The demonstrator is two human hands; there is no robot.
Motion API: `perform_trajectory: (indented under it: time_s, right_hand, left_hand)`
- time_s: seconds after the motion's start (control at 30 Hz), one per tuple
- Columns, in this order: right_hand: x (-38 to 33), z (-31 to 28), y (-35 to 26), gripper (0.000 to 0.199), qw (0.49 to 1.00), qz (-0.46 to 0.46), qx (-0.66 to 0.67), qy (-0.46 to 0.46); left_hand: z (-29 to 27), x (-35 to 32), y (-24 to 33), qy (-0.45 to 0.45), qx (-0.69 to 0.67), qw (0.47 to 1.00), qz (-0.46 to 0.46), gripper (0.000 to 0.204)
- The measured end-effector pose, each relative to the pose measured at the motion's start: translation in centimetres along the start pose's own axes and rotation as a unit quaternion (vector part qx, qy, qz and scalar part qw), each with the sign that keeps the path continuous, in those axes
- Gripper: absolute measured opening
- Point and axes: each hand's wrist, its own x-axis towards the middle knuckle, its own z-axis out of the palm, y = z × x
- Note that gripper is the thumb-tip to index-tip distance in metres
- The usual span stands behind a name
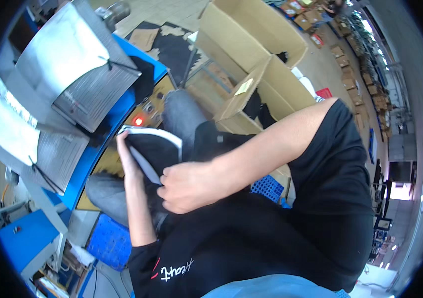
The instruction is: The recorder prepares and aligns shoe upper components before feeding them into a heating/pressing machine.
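Note:
A black, flexible-looking piece with white edging point(158, 146) lies over my lap; its exact kind is unclear. My left hand point(126, 149) runs along its left side, with the fingertips pinching its far left corner. Closed into a fist, my right hand point(186, 188) is at the near edge, where a pale strip point(145, 166) of the piece meets the fingers. Its grip is partly hidden by the back of the hand. Just beyond the piece, a red light point(138, 121) glows on the yellowish worktop point(105, 163).
Open cardboard boxes point(251, 39) stand ahead to the right, with dark items inside. On the left, large grey panels with white sheets point(62, 54) rest along a blue edge point(80, 181). A blue crate point(109, 242) is at lower left, and a blue perforated basket point(267, 188) beside my right arm.

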Motion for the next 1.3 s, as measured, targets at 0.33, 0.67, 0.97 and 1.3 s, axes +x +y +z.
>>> perform_trajectory:
  time_s: [0.33, 0.67, 0.97, 1.3]
  right_hand:
    - [-5.9, 0.5, 6.2, 0.046, 0.422, 0.079, 0.773, 0.468]
    - [-0.9, 8.4, 6.8, 0.039, 0.216, 0.145, 0.890, 0.374]
    - [-1.0, 6.4, 5.8, 0.041, 0.423, 0.299, 0.755, 0.401]
    - [-1.0, -4.8, 4.5, 0.017, 0.978, 0.169, 0.090, -0.081]
  left_hand:
    - [3.4, -0.1, 0.4, -0.026, 0.003, 0.999, -0.037, 0.066]
    - [0.7, -0.4, 0.5, -0.191, -0.110, 0.971, -0.087, 0.060]
    - [1.5, -1.8, 0.5, 0.052, 0.023, 0.998, -0.014, 0.057]
    - [1.2, -0.4, 0.2, 0.000, 0.043, 0.997, -0.068, 0.058]
